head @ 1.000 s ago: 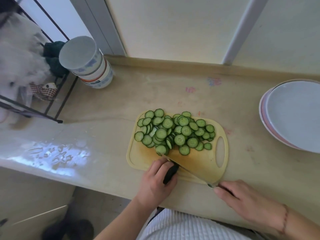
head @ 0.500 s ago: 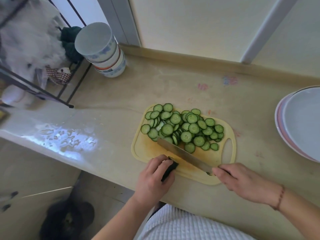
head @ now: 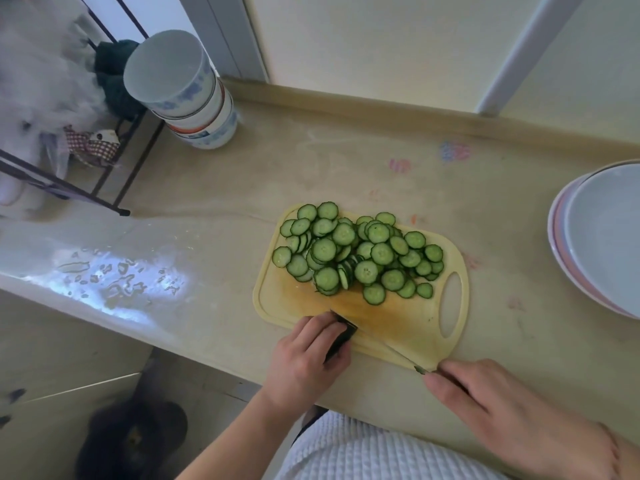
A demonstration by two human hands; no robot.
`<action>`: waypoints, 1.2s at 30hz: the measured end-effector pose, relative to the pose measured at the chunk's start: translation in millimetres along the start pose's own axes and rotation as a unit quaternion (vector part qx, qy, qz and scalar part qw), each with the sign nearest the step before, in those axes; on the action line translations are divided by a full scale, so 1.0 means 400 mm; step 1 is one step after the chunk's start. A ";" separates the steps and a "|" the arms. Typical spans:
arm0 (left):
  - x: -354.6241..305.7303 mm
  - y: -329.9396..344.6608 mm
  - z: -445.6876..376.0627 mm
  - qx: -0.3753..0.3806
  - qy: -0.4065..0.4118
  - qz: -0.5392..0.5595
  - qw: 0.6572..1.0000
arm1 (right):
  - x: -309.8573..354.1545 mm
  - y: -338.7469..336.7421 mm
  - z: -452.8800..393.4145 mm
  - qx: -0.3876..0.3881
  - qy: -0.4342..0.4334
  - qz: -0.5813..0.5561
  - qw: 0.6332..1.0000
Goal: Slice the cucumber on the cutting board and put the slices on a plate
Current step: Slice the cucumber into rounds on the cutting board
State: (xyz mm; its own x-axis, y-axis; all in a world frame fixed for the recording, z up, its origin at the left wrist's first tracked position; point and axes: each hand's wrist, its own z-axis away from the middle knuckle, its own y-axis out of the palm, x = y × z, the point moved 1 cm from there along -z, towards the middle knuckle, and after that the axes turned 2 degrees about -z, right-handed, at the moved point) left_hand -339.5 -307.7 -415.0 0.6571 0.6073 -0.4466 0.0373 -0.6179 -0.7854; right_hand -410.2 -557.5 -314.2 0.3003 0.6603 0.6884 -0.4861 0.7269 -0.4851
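Landmark: the pale yellow plastic cutting board (head: 408,327) with an oval handle hole, which lies on the beige countertop (head: 311,174).
Cucumber: it is all cut, as far as I can see; the round green cucumber slices (head: 360,252) lie in a heap on the far half of the board, and no uncut piece shows.
Knife: the black-handled kitchen knife (head: 384,344) lies low over the near edge of the board; the blade is seen almost edge-on, so I cannot tell if it touches the board.
Left hand: the left hand (head: 304,358) has its fingers curled round the black handle, at the near left corner of the board.
Right hand: the right hand (head: 491,400) is at the near right corner of the board, with straight fingers resting at the blade tip.
Plates: the stacked pale blue and pink round plates (head: 602,237) stand well to the right of the board and hold no slices.
Progress: slicing seems finished; the transfer is not yet begun. What remains, in my judgement, is to gather the heap and carry it to the plates.
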 end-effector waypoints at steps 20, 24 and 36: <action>-0.015 0.005 -0.006 -0.018 -0.040 0.020 0.999 | 0.033 -0.015 -0.005 0.030 0.014 0.022 0.999; -0.013 0.005 -0.006 -0.007 -0.039 0.013 0.999 | 0.015 0.000 -0.042 0.031 0.010 0.032 0.999; -0.010 -0.004 -0.013 -0.024 -0.017 0.028 0.999 | 0.017 0.016 -0.078 0.013 -0.015 -0.004 1.000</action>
State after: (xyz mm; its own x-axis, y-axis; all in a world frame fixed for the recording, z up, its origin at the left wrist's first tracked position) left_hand -338.3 -311.9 -409.8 0.6329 0.5876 -0.5041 0.0372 -0.6735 -0.7382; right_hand -385.8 -542.3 -329.3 0.2793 0.6477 0.7089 -0.5049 0.7270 -0.4653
